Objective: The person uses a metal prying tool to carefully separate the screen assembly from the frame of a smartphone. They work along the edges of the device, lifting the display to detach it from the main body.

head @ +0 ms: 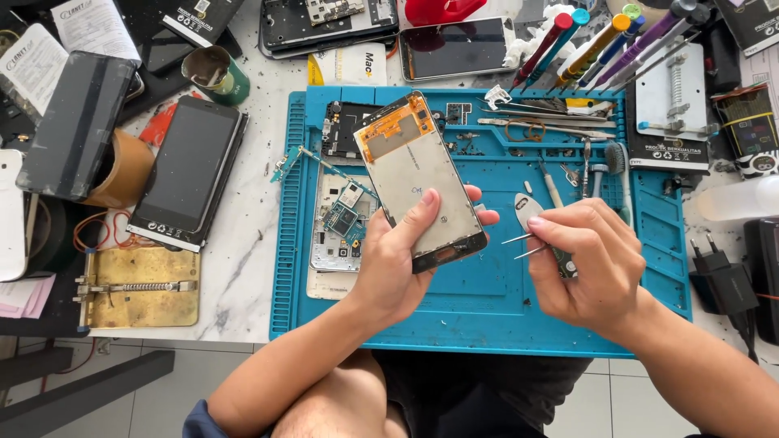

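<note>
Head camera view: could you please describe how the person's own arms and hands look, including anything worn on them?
Both forearms are bare up to where they leave the picture; no sleeves show. The left hand and the right hand carry no gloves, and no rings, watch or bracelets are visible. The fingernails are short and unpainted. There are no markings on either arm.

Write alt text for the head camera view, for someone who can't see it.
A person's left hand holds a detached phone screen panel, back side up, above a blue repair mat, while the right hand aims tweezers at its lower edge. An opened phone body, screwdrivers and other phones surround them.
</note>
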